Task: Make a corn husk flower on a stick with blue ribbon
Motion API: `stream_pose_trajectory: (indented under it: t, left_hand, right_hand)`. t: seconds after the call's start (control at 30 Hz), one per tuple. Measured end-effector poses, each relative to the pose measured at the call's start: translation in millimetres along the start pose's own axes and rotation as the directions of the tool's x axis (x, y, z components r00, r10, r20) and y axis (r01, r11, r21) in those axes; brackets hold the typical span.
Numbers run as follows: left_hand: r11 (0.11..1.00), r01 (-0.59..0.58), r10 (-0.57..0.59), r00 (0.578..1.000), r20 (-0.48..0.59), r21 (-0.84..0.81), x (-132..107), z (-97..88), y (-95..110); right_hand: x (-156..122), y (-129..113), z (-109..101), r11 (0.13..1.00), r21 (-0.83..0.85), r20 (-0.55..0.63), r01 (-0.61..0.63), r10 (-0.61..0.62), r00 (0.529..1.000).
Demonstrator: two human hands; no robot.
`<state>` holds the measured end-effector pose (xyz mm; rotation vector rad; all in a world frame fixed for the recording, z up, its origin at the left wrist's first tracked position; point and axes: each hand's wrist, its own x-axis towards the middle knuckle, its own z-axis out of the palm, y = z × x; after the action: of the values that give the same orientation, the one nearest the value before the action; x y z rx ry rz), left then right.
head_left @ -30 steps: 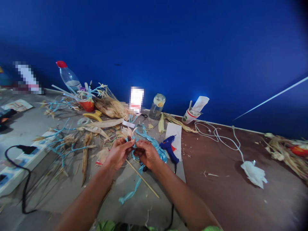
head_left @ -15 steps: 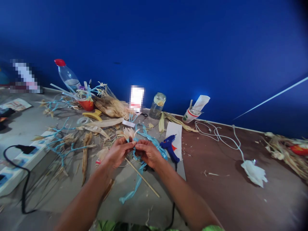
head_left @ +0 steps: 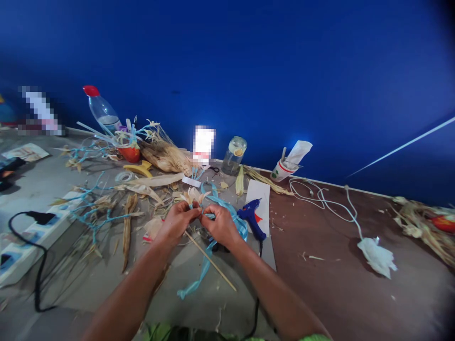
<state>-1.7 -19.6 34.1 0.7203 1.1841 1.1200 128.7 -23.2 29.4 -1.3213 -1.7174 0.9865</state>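
My left hand [head_left: 177, 222] and my right hand [head_left: 221, 223] meet above the table, fingertips pinched together. Between them is a small pale husk flower [head_left: 193, 194] on a thin wooden stick [head_left: 210, 261] that slants down toward me. A light blue ribbon [head_left: 199, 275] runs from my right hand's pinch, loops behind it and trails down onto the table. Both hands are closed on this piece.
A blue glue gun [head_left: 250, 216] lies on white paper just right of my hands, its cord running toward me. Husk scraps and blue-wrapped twigs [head_left: 93, 213] litter the left. A bottle [head_left: 100, 110], jar [head_left: 233, 155], paper cup [head_left: 282, 169], white cable [head_left: 322, 199] and white flower [head_left: 377, 256] stand behind.
My hands have drawn slightly closer together around the flower's base, and the view has shifted a little. The ribbon tail hangs much as before.
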Motion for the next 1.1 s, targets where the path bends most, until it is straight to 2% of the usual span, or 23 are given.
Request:
stream_pose_trajectory:
  t: [0.07,0.13,0.2,0.3,0.5,0.73,0.9,1.0,1.1]
  left_hand:
    - [0.999,-0.032,0.032,0.998,-0.048,-0.001,3.3,-0.2,-3.9]
    - [0.999,-0.051,0.052,0.996,-0.076,0.007,5.4,0.1,-7.1]
    - [0.998,-0.056,0.058,0.993,-0.102,0.017,6.4,1.1,-9.4]
    - [0.998,-0.061,0.06,0.99,-0.128,0.0,6.9,3.6,-11.7]
    - [0.987,-0.049,0.039,0.997,-0.072,-0.15,6.9,7.1,-12.5]
    - [0.99,-0.078,0.075,0.997,-0.035,-0.116,8.6,5.8,-12.7]
    - [0.984,-0.097,0.1,0.995,0.01,-0.152,5.5,7.0,-12.5]
    - [0.966,-0.075,0.1,0.991,0.089,-0.246,-0.8,7.8,-9.3]
    - [0.945,-0.032,0.079,0.988,0.132,-0.324,-5.5,6.4,-4.8]
  right_hand:
    - [-5.4,-1.3,2.0,0.947,-0.276,-0.058,0.163,-0.186,0.981]
    - [-10.6,-1.9,5.0,0.852,-0.466,-0.049,0.24,-0.296,0.954]
    - [-13.9,-1.2,8.0,0.783,-0.567,-0.037,0.256,-0.335,0.942]
    - [-14.4,1.7,11.7,0.764,-0.597,-0.058,0.246,-0.346,0.936]
    - [-12.8,5.5,15.8,0.786,-0.574,-0.094,0.231,-0.344,0.934]
    - [-12.4,0.5,11.7,0.87,-0.436,-0.12,0.23,-0.31,0.943]
    - [-10.6,-1.9,9.4,0.909,-0.379,-0.18,0.175,-0.258,0.949]
    - [-8.2,-0.8,7.9,0.963,-0.238,-0.233,0.124,-0.181,0.955]
    - [-5.0,-0.4,5.3,0.999,0.035,-0.222,0.028,-0.019,0.975]
